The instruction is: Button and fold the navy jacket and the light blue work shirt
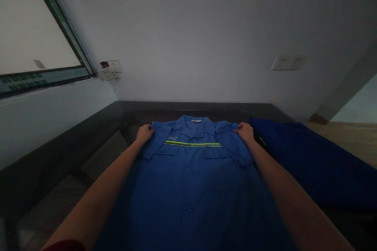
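Note:
A blue short-sleeved work shirt (190, 180) lies spread out with its front up and its collar at the far end. A yellow-green stripe crosses its chest above two flap pockets. At the left sleeve's upper edge, my left hand (144, 133) is closed on the cloth between thumb and fingers. My right hand (245, 131) pinches the shirt's edge at the upper right in the same way. Both sleeves lie angled down over the sides of the shirt.
Dark blue folded cloth (306, 160) lies to the right of the shirt. The dark surface (194, 106) meets a pale wall behind. Wall sockets (287, 62) are at the right, and a power strip (108, 73) hangs at the left beside a window frame (59, 74).

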The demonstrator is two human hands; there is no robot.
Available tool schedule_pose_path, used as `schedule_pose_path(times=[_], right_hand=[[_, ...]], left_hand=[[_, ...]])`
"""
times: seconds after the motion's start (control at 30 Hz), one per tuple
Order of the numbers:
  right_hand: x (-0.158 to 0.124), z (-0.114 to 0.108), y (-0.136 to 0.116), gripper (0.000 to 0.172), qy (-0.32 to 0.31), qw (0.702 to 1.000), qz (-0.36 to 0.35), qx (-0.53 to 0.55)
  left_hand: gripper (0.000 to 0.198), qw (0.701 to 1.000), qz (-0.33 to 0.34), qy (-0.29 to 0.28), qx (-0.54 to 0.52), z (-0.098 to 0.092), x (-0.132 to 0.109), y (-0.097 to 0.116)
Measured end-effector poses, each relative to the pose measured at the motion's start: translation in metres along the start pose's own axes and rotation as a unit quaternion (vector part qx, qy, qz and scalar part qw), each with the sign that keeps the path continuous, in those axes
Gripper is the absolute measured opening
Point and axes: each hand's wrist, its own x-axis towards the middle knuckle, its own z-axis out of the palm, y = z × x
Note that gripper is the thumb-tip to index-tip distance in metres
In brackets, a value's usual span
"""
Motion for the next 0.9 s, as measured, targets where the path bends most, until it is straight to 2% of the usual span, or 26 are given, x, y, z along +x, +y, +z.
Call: schedule_pose_path(times=[0.13,0.27,0.33,0.43,0.57,0.63,0.73,0.8,0.9], right_hand=[[-0.007,-0.002,-0.003,0.017,-0.008,0.999,-0.022,-0.026],[-0.023,-0.012,-0.01,0.043,0.003,0.997,-0.024,-0.078],[-0.036,-0.018,-0.016,0.051,0.039,0.99,-0.067,-0.116],[-0.061,-0.025,-0.028,0.043,0.067,0.97,-0.175,-0.153],[-0.095,-0.019,-0.032,0.038,0.024,0.946,-0.286,-0.15],[-0.104,-0.011,-0.026,0.041,-0.025,0.947,-0.284,-0.151],[-0.106,-0.001,-0.014,0.046,-0.101,0.953,-0.24,-0.156],[-0.104,0.004,-0.009,0.048,-0.118,0.952,-0.23,-0.166],[-0.102,0.008,-0.006,0.048,-0.105,0.947,-0.232,-0.193]], left_hand=[[0.039,0.999,-0.004,0.034,0.013,0.005,-0.012,0.003],[0.053,0.998,-0.005,0.068,0.016,0.002,-0.023,0.004],[0.055,0.997,-0.002,0.07,0.014,-0.004,-0.028,0.002],[0.051,0.998,0.018,0.055,0.006,-0.019,-0.04,-0.006],[0.045,0.998,0.061,0.006,-0.014,-0.039,-0.068,-0.034],[0.046,0.996,0.083,-0.022,-0.027,-0.05,-0.089,-0.053],[0.045,0.994,0.086,-0.061,-0.037,-0.069,-0.124,-0.083],[0.041,0.992,0.074,-0.097,-0.039,-0.083,-0.148,-0.098],[0.043,0.987,0.081,-0.138,-0.031,-0.101,-0.183,-0.11]])
